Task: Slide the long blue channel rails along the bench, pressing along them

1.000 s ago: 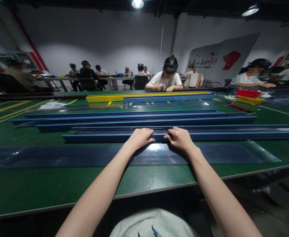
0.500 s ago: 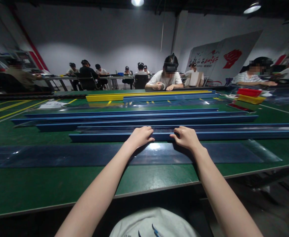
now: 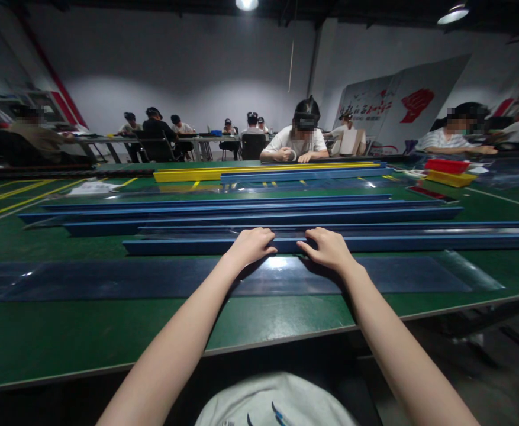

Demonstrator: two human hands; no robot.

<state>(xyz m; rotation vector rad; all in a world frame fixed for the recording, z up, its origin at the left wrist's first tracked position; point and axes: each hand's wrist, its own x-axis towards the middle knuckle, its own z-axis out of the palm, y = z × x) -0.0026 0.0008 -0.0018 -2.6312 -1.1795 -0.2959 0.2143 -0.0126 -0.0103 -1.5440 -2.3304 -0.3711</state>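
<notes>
A long blue channel strip (image 3: pixel 419 244) with raised edges lies across the green table in front of me. My left hand (image 3: pixel 252 246) is closed over its near wall, with the fingers curled inside and the thumb along the front. To the right, my right hand (image 3: pixel 329 248) grips the same wall, its thumb pointing left towards the other hand. The fingertips of both hands are partly hidden inside the channel. Between the channel and the table's front edge lies a flat, clear plastic strip (image 3: pixel 130 278), under my wrists.
More blue channels (image 3: pixel 263 216) lie parallel just beyond. Further back are a yellow channel (image 3: pixel 188 176), a red bin (image 3: pixel 448 165) and a yellow bin (image 3: pixel 452 178). A person (image 3: pixel 301 139) sits across the table; several others work behind.
My right hand has shifted slightly left along the channel, closer to my left hand, and its thumb is more stretched out. My left hand has stayed in place.
</notes>
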